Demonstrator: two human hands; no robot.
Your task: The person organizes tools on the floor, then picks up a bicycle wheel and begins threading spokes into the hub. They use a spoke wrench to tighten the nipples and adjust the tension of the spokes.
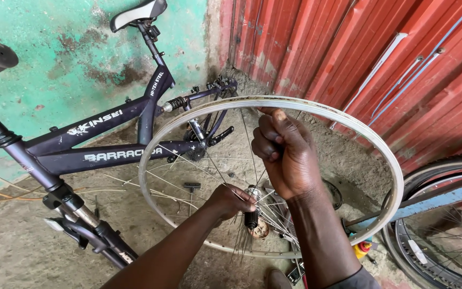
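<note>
I see the bare wheel rim (348, 120) standing almost upright in the middle of the view, directly in front of me, with thin spokes (209, 163) running from the rim down to the hub (252, 206) near its centre. Both hands are inside the circle of the rim.

The left hand (231, 200) is low, just beside the hub, and its fingers are closed narrow around the spoke ends where they meet the hub. It touches the hub side. I cannot tell exactly how many spokes it grips.

The right hand (284, 155) is higher, between the hub and the top of the rim. Its fingers are curled tight, pinching a spoke that goes up toward the rim. The fingertips are just under the upper rim but I cannot say if they touch it.

Behind the rim a dark bicycle frame (108, 139) without wheels leans near the green wall (54, 64). To the right is a red corrugated wall (348, 48), and another wheel with tyre (445, 235) stands at the lower right, near the rim. The ground (17, 241) is rough concrete
</note>
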